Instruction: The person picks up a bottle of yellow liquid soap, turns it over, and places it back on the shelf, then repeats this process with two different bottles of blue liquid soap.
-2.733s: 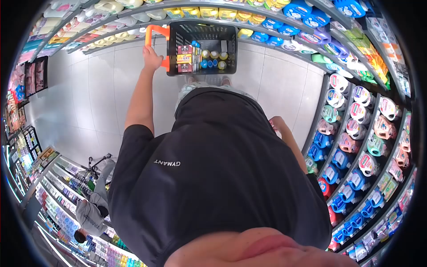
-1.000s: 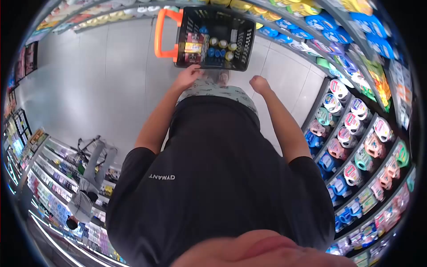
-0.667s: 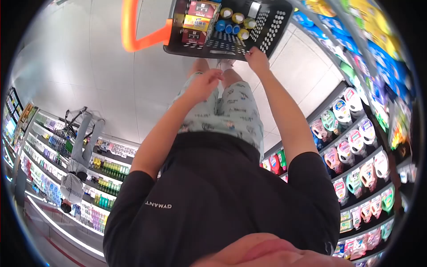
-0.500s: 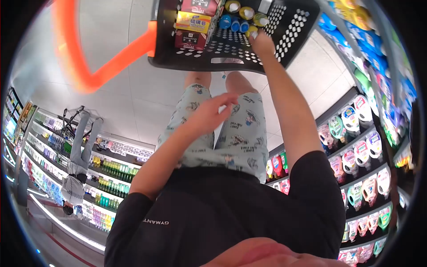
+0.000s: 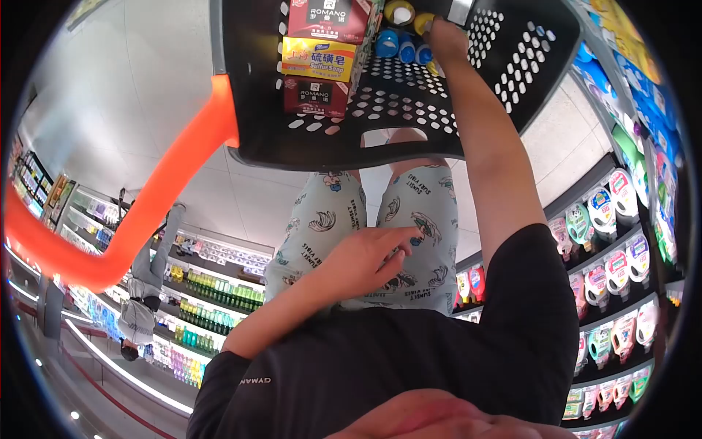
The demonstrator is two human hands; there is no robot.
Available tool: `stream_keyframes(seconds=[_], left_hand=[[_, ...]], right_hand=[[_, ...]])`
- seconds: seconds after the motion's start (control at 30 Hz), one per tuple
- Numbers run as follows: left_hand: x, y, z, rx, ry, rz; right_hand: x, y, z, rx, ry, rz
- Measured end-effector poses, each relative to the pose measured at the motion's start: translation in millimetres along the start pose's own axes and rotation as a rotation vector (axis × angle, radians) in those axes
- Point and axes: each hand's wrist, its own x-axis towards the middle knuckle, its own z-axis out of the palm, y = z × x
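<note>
My right hand (image 5: 447, 42) reaches into a black shopping basket (image 5: 344, 150), its fingers curled at the top of a yellow bottle (image 5: 422, 23). The fingertips are partly hidden. Close by stand another yellow bottle (image 5: 399, 13) and several blue-topped bottles (image 5: 406, 51). On the basket's left side are stacked boxes: a yellow sulfur soap box (image 5: 318, 58) between dark red Romano boxes (image 5: 316, 96). My left hand (image 5: 376, 256) hovers in front of my patterned shorts (image 5: 329, 205), holding nothing, its fingers loosely apart.
The basket's orange handle (image 5: 164, 183) swings out to the left. Shelves of detergent bottles (image 5: 599, 212) rise on the right. At the left, a person in grey (image 5: 139, 307) stands by lit shelves of green bottles (image 5: 212, 289).
The basket appears larger and lower in view, and its handle has swung down to the left. My right hand has shifted from the nearer yellow bottle to one farther back. My left hand's fingers have loosened.
</note>
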Motion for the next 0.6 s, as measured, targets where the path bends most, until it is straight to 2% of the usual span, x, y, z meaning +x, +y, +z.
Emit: stream_keyframes(seconds=[0.17,0.3,0.33,0.37,0.43,0.47,0.5,0.53,0.6], left_hand=[[-42.2,47.8,6.3,-0.037,0.025,-0.015],[-86.6,82.7,9.6,0.212,0.143,0.102],[-98.7,87.5,9.6,0.294,0.176,0.145],[-112.4,94.9,9.0,0.372,0.205,0.182],[-136.5,119.2,2.7,0.461,0.226,0.158],[-145.7,126.9,-1.1,0.491,0.247,0.195],[-153.8,130.5,-4.7,0.519,0.265,0.224],[-160.1,131.9,-8.5,0.544,0.277,0.241],[-156.8,120.7,-17.1,0.375,0.301,0.297]], right_hand=[[-60.8,-7.9,-71.2,0.000,0.067,-0.061],[-160.0,-22.9,-189.2,-0.123,0.125,-0.277],[-190.7,-40.1,-242.6,-0.125,-0.009,-0.211],[-221.0,-54.8,-277.4,-0.073,0.018,-0.141],[-274.9,-61.7,-330.0,-0.039,0.076,-0.273],[-302.0,-73.8,-361.9,-0.016,0.013,-0.186],[-333.9,-84.2,-397.7,0.062,0.040,-0.185],[-362.1,-86.8,-418.5,0.116,0.158,-0.284],[-412.6,-103.2,-471.0,0.112,0.178,-0.345]])
